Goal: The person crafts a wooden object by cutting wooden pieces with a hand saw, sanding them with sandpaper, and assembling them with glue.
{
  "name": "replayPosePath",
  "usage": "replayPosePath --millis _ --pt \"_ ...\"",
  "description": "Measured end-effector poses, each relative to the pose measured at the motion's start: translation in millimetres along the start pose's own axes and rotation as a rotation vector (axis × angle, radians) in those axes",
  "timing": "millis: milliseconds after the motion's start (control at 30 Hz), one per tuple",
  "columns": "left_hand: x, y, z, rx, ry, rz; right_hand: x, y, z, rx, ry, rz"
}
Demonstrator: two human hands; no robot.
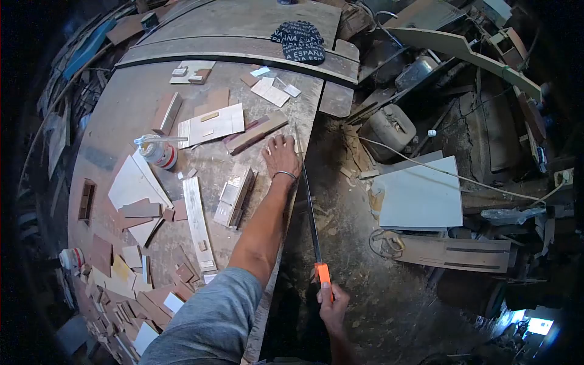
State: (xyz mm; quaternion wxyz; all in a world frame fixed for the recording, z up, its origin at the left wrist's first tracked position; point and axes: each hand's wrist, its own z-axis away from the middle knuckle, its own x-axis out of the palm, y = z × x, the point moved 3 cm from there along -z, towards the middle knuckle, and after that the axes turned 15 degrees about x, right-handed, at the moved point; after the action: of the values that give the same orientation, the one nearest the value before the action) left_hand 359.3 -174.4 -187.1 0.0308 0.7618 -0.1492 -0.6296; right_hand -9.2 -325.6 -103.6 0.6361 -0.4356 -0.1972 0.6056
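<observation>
I'm in a woodworking workshop. Cut wood pieces (pixel 143 210) cover much of my worn surface (pixel 115 137), and an orange-handled saw (pixel 322 272) extends past its right edge.

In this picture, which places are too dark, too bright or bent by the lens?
Head view: corners fall to black; a bright patch glares at lower right; the table bows at its left edge, probably lens distortion; the dark saw blade contrasts weakly with the dim floor.

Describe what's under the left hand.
Bench shows around the left hand; a wood strip lies just beyond the fingertips. Anything directly under the palm is covered.
</observation>
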Motion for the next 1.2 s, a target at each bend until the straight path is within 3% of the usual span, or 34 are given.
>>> replayPosePath --millis 100,200,333,367,533,667,800,933,1067,1200 --pt "11.6 -5.0 0.6 0.061 0.125 -0.001 1.0 -0.9 -1.9 0.015 -0.021 -0.005" --pt "13.7 -9.9 -0.7 0.058 0.034 0.049 1.7 4.6 3.3 0.006 -0.031 0.000" --pt "16.9 -11.9 0.2 0.094 0.083 0.052 20.1 -16.8 -35.0 -0.112 -0.004 0.079" --pt "19.3 -10.7 3.4 0.081 0.081 0.070 30.4 -34.1 -51.4 -0.040 0.014 0.089" --pt "13.3 -14.0 -4.3 0.053 0.081 0.135 25.5 -28.6 -28.1 -0.066 0.093 0.119" --pt "17.2 -10.8 2.5 0.060 0.108 0.105 40.0 -54.9 -76.1 -0.066 0.067 0.104" --pt "12.5 -12.6 -7.8 0.041 0.088 0.109 28.7 -11.9 -51.7 -0.115 0.087 0.093" --pt "17.0 -6.9 5.9 0.028 0.070 0.099 45.8 -65.2 -90.8 -0.024 0.055 0.067" --pt "9.9 -12.6 -11.2 0.038 0.111 0.094 26.1 -19.2 -56.4 -0.114 0.085 -0.001" --pt "12.8 -8.7 5.0 0.043 0.079 0.101 52.8 -67.6 -114.9 -0.046 0.017 0.022"
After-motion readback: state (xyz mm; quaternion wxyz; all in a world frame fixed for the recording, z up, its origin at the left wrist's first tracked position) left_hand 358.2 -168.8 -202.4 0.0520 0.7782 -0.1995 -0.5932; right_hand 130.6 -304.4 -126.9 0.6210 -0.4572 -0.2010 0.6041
